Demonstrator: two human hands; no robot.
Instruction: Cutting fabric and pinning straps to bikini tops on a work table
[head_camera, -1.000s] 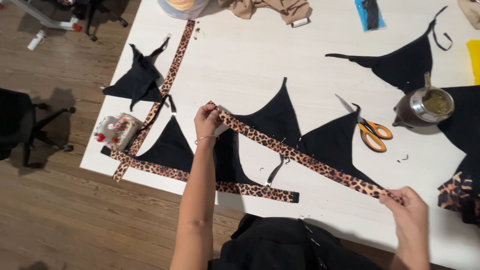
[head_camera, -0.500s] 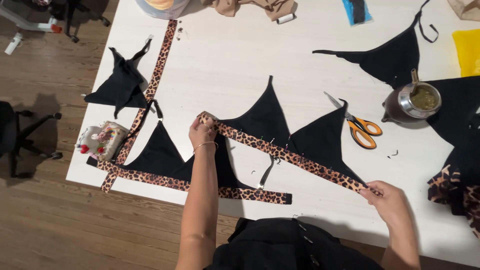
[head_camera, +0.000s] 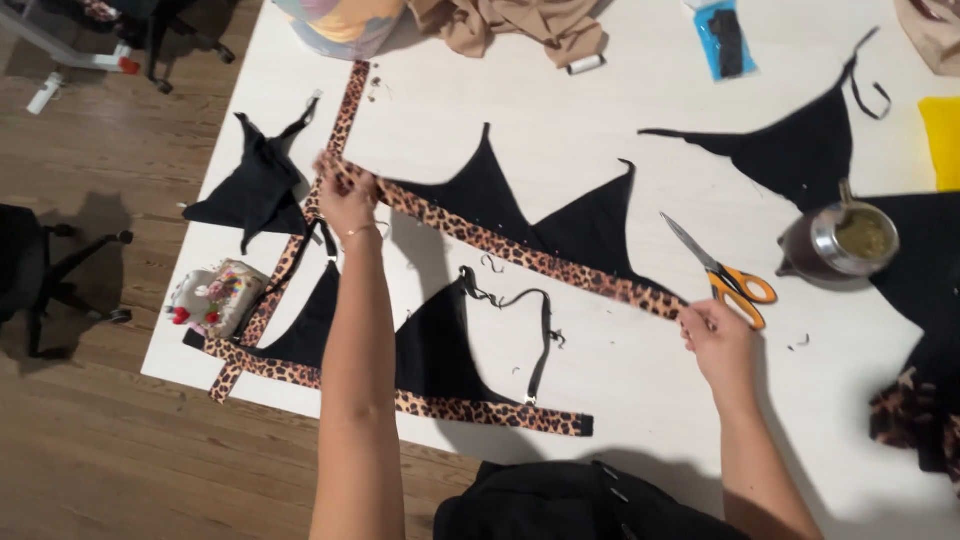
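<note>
My left hand (head_camera: 346, 200) grips one end of a leopard-print band (head_camera: 520, 252) with two black fabric triangles (head_camera: 560, 215) attached to it. My right hand (head_camera: 717, 335) pinches the band's other end, close to the orange-handled scissors (head_camera: 728, 275). The band is stretched taut and slants over the white table (head_camera: 620, 130). Below it lies a second black triangle piece on a leopard band (head_camera: 440, 400), with a thin black strap (head_camera: 540, 330) curling across it. My left forearm covers part of that lower piece.
A pincushion (head_camera: 210, 298) sits by the table's left edge beside another leopard strip (head_camera: 345, 110). Black fabric pieces (head_camera: 262, 185) lie left and right (head_camera: 800, 150). A metal cup (head_camera: 850, 240) stands at right. Beige cloth (head_camera: 520, 25) and a thread spool (head_camera: 585, 65) lie at the back.
Both hands have carried the leopard band with its two triangles away from me, up the table. The lower triangle piece and its strap are now uncovered.
</note>
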